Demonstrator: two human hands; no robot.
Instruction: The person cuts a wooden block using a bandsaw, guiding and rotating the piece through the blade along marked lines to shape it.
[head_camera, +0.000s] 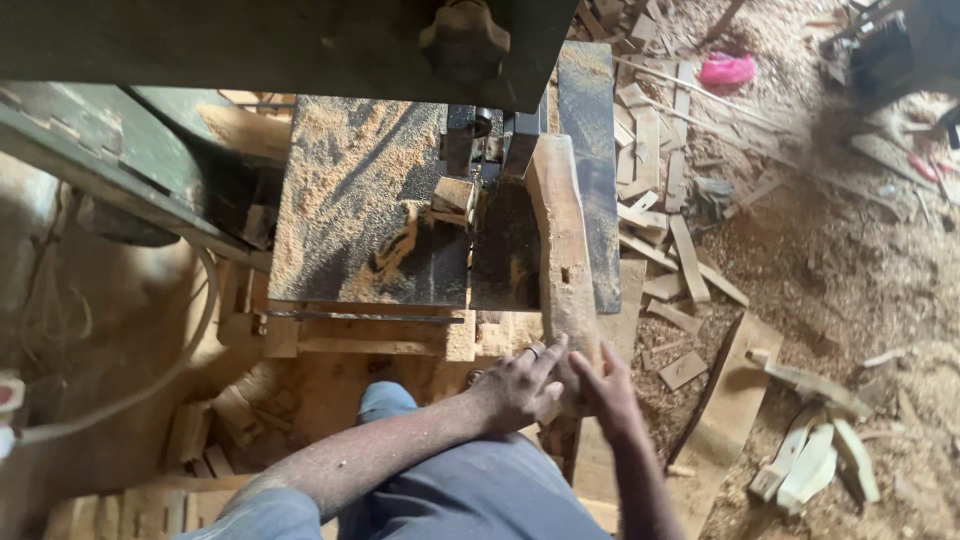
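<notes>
A long curved wooden piece (562, 235) lies lengthwise on the dark band-saw table (355, 215), its far end beside the blade guide (482, 135). My left hand (520, 385) grips the near end of the piece from the left, fingers wrapped over it. My right hand (600, 385) holds the same end from the right side. A small wood offcut (453, 195) sits on the table left of the blade slot. Sawdust covers the left part of the table.
The green saw housing with a black knob (463, 38) overhangs the table at the top. Many wood strips and offcuts (665, 210) litter the sawdust floor to the right. Pale shaped wooden parts (810, 460) lie at lower right. A pink rag (727, 68) is far back.
</notes>
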